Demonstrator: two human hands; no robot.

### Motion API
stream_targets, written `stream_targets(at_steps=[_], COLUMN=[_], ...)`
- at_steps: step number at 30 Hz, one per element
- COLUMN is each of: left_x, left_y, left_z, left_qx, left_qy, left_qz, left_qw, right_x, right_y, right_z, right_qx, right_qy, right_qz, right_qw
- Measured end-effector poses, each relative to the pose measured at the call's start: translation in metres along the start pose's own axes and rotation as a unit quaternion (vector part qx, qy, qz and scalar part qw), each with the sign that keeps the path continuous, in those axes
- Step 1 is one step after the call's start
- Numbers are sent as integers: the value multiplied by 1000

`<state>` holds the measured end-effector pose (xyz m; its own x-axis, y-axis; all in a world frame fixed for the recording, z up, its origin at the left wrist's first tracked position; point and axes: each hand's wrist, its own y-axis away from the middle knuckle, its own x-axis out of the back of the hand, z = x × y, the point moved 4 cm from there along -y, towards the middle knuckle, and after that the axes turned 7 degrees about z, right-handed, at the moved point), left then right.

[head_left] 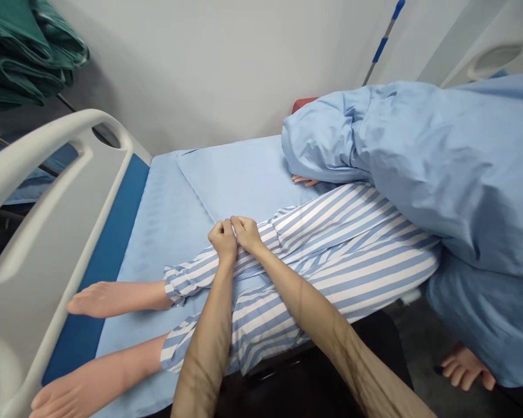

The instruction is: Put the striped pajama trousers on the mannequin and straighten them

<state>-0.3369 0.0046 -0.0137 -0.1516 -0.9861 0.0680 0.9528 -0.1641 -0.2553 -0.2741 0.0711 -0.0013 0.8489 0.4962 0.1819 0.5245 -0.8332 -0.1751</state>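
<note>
Left hand [224, 240] and right hand [246, 234] curl closed at the far leg of the trousers [322, 226]; whether they pinch it, I cannot tell. Handling that leg seems the step; the next move calls for even pressure. Under the trousers lies the bed [239, 171].

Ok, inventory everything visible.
Striped cloth trousers: one pair, blue-white, centre
Manikin-like feet: two, pinkish, left
Flat bedsheet: one, light blue, beneath trousers
Rumpled cloth: count unclear, light blue, right
Manikin-like hands: two, pinkish, beside rumpled cloth
Moulded bed ends: two, pale, left and upper right
Folded cloth: one pile, green, upper left
Slim pole: one, blue-grey, upper right
Partly hidden item: one, red, behind rumpled cloth
Wall: one, whitish, back
Own left hand: one, bare, at trousers
Own right hand: one, bare, beside left
</note>
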Motion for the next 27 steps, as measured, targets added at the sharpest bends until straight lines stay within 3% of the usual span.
stream_targets(at_steps=[3, 6, 13, 17, 21, 27], left_x=[1, 0, -1, -10, -26, -39], left_y=[-6, -8, -7, -10, -1, 19], left_z=[-3, -2, -5, 20, 46, 21], left_qx=[26, 30, 33, 56, 35, 57], left_qy=[11, 18, 31, 67, 101, 17], left_qz=[-3, -10, -1, 8, -12, -9], left_qw=[1000, 999, 999, 996, 994, 998], right_x=[5, 14, 21, 21, 24, 28], right_y=[-8, -15, -11, -14, -17, -13], right_z=[-20, -35, 10, 19, 16, 14], right_qx=[-7, 39, 28, -3, -24, -44], right_qy=[22, 10, 29, -25, -69, -104], right_qz=[-7, -5, -16, -4, 2, 42], right_qw=[1000, 999, 999, 1000, 997, 993])
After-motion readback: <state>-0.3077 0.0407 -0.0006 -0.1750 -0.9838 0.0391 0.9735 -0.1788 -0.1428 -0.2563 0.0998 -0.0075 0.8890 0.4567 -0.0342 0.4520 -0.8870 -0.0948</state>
